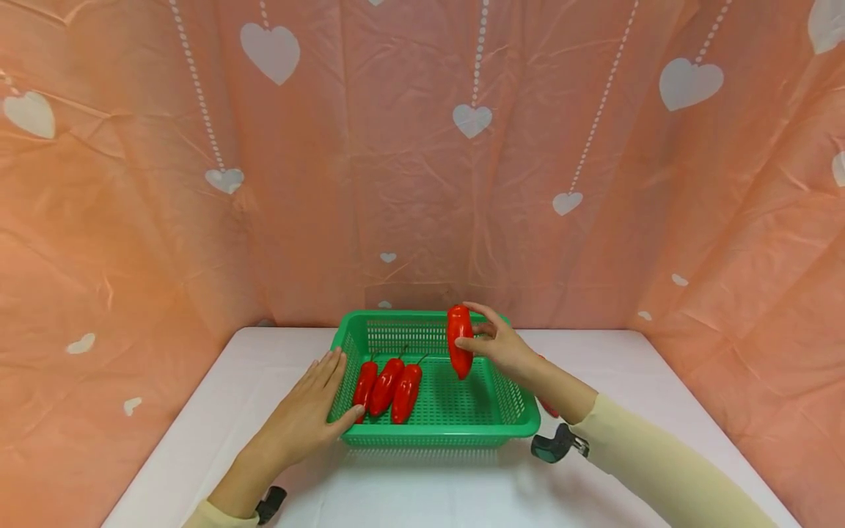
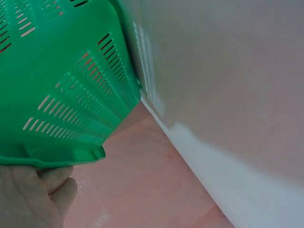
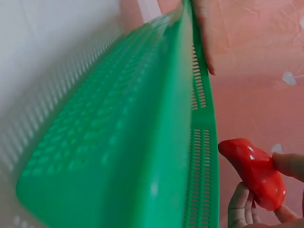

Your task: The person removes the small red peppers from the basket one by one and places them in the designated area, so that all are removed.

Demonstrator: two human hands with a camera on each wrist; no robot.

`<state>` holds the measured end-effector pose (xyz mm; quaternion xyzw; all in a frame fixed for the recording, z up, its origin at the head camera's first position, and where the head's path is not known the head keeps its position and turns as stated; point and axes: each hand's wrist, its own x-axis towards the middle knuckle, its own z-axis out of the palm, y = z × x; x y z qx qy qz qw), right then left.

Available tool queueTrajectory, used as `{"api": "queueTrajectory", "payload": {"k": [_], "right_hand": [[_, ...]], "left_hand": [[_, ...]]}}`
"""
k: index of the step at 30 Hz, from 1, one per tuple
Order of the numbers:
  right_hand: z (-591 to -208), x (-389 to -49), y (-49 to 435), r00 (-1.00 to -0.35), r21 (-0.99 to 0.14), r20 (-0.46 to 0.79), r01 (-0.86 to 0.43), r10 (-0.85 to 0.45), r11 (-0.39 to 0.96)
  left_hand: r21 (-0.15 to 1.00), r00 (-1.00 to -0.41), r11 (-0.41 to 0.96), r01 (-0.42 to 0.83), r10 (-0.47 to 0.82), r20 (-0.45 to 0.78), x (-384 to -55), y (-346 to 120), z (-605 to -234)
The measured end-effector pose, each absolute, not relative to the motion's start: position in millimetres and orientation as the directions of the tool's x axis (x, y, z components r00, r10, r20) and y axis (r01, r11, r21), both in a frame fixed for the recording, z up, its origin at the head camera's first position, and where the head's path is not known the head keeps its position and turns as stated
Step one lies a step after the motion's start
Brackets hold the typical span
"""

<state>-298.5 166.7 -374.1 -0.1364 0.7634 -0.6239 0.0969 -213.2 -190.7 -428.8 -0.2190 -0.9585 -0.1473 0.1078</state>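
A green plastic basket [image 1: 436, 431] with slotted walls stands on the table. Three red peppers [image 1: 405, 394] lie side by side in its left half, their thin stems pointing to the back. My right hand [image 1: 505, 348] pinches another red pepper [image 1: 460, 341] between thumb and fingers, holding it upright above the basket's right half. That held pepper [image 3: 256, 173] also shows in the right wrist view, beyond the basket's wall. Along the left rim rests my left hand [image 1: 310, 411], fingers straight and thumb over the front left corner. In the left wrist view its fingers touch the rim.
One more red pepper [image 1: 548, 408] lies on the table right of the basket, mostly hidden behind the right forearm. A white cloth [image 1: 277, 367] covers the table. Pink curtains [image 1: 409, 183] with white hearts stand close behind it and at both sides.
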Motion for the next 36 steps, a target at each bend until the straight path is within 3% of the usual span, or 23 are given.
{"api": "queueTrajectory", "payload": {"k": [22, 36], "right_hand": [[-363.1, -286.3, 244.8, -0.979, -0.962, 0.03, -0.083, -0.202, 0.259], [-377.8, -280.4, 286.1, -0.984, -0.943, 0.086, -0.13, -0.153, 0.306]], "left_hand": [[0.228, -0.874, 0.858, 0.46, 0.393, 0.286, -212.7, -190.5, -428.5], [0.229, -0.873, 0.856, 0.463, 0.395, 0.286, -214.0, -191.3, -428.9]]}}
